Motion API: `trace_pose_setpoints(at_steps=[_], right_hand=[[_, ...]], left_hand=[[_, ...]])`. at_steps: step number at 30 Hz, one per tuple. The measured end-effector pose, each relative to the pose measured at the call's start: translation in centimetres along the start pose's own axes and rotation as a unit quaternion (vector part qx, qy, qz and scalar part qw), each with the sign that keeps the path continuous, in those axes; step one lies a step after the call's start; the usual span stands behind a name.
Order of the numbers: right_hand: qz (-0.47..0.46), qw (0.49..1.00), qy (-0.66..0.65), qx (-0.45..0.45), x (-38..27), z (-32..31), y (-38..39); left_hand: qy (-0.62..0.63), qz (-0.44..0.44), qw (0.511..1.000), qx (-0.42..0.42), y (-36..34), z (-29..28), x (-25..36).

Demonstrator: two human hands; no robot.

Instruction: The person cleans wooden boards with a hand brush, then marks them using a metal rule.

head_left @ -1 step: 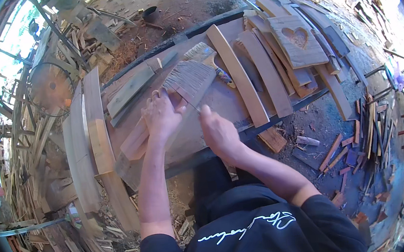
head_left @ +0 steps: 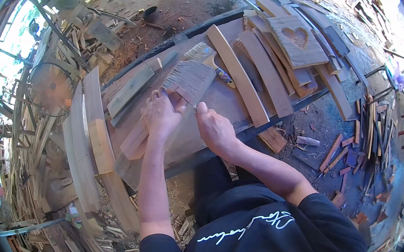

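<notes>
A grooved wooden board [head_left: 188, 74] lies on the workbench [head_left: 179, 143], its near end by my hands. My left hand [head_left: 161, 114] presses its fingers round the near left edge of this board and steadies it. My right hand [head_left: 216, 128] is closed round the handle of a slim metal hand tool [head_left: 194, 106], thumb laid along it. The tool's tip is close to the board's near edge; its exact kind is too small to tell. Just beyond the board is a paintbrush [head_left: 225, 77] with a patterned handle. A wooden block [head_left: 135, 139] sits beside my left wrist.
Long planks [head_left: 237, 72] lie across the bench on the right, near a board with a heart-shaped hollow [head_left: 297, 39]. More planks [head_left: 97, 133] hang over the left end. A caged fan [head_left: 51, 88] stands at the far left. Wood scraps [head_left: 332, 153] litter the floor.
My right hand has shifted slightly left, its thumb now nearer the board. Less of the tool's thin shaft shows. My left hand and the board stay put.
</notes>
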State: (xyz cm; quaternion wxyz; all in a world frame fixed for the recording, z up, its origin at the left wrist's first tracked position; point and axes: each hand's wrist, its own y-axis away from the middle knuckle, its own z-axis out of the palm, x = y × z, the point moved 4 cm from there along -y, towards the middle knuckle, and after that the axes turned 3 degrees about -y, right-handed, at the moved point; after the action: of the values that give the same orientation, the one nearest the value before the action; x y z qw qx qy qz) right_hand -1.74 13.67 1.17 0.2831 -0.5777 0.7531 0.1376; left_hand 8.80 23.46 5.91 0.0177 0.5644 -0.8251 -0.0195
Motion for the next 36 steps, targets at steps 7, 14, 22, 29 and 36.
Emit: trace_pose_setpoints(at_steps=[7,14,22,29,36], right_hand=[[0.019,0.998,-0.041,-0.045,1.7,-0.7,5.1],[0.000,1.000,-0.023,-0.016,-0.1,1.2,-0.6],[0.048,0.997,-0.058,-0.016,1.3,0.4,0.7],[-0.015,0.996,-0.089,0.018,6.7,1.4,6.6],[0.042,0.994,-0.015,-0.101,12.4,-2.1,15.7]], left_hand=[[-0.011,-0.026,1.000,0.004,0.2,0.3,-0.2],[0.002,-0.020,1.000,-0.003,0.4,0.1,-0.2],[0.023,-0.022,0.999,-0.002,-0.3,-0.2,-0.1],[0.010,-0.052,0.999,0.007,-0.5,-0.2,-0.6],[0.045,-0.021,0.999,-0.018,-0.7,-0.1,-1.5]])
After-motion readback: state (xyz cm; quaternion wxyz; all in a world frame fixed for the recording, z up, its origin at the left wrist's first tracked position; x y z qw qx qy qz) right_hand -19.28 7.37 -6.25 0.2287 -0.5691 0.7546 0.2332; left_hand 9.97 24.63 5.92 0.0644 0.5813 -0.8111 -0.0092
